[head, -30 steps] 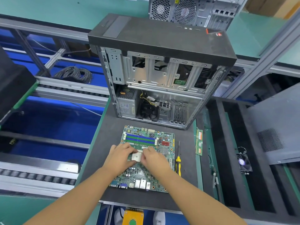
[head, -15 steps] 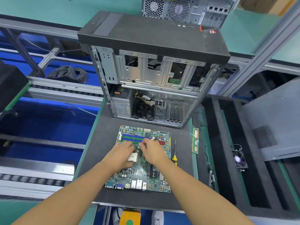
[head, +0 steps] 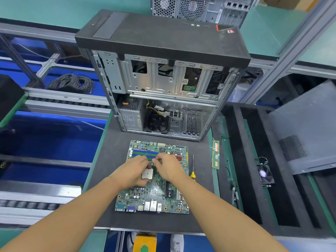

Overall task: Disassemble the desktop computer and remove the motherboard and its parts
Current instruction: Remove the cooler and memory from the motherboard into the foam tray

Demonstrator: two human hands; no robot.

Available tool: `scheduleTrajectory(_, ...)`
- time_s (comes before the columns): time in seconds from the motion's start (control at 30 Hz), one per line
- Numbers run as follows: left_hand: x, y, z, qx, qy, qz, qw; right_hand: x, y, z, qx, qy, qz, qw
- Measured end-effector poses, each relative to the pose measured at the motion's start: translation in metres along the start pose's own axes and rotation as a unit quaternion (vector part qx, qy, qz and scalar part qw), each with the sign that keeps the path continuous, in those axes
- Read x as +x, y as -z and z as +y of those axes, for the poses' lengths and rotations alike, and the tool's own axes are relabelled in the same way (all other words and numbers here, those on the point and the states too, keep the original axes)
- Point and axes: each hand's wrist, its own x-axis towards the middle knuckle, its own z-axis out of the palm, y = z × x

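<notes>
Head view: motherboard [head: 151,195] lies flat on the worktop [head: 109,151], 6 o'clock of the open case [head: 163,84]. Left hand [head: 131,171] pinches the silver processor [head: 147,174] over it; right hand [head: 169,169], fingers curled, sits just at its 3 o'clock, grip unclear.
</notes>
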Motion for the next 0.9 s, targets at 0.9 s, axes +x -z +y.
scheduleTrajectory(0.9, 0.078, 0.061, 0.091, -0.597, 0.17, -0.114, 0.776, -0.072, 0.093, 0.071, 0.369, 0.033, 0.069, 0.926)
